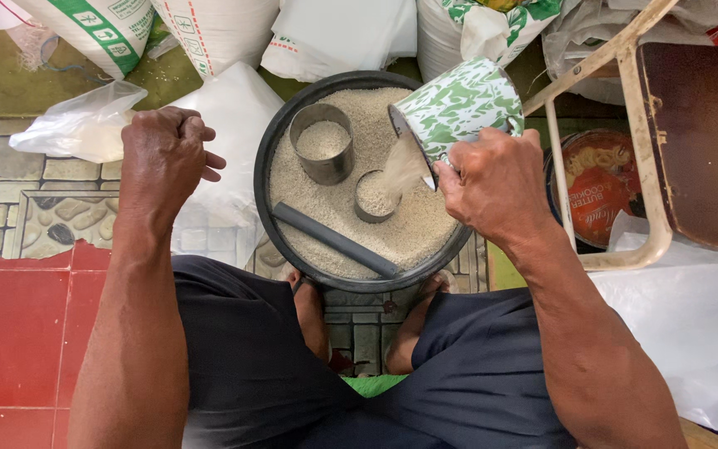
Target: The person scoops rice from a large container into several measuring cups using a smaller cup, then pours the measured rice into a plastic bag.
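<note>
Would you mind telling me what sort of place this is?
Probably a small grain shop or storeroom: woven sacks stand on the floor, and the right hand pours rice from a mug into a basin.

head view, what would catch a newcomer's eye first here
The green-and-white patterned mug, tipped by the right hand, pours rice into a small metal cup standing in the round black basin of rice at centre. A larger metal cylinder and a dark tube also sit in the rice. The left hand grips a clear plastic bag at left.
</note>
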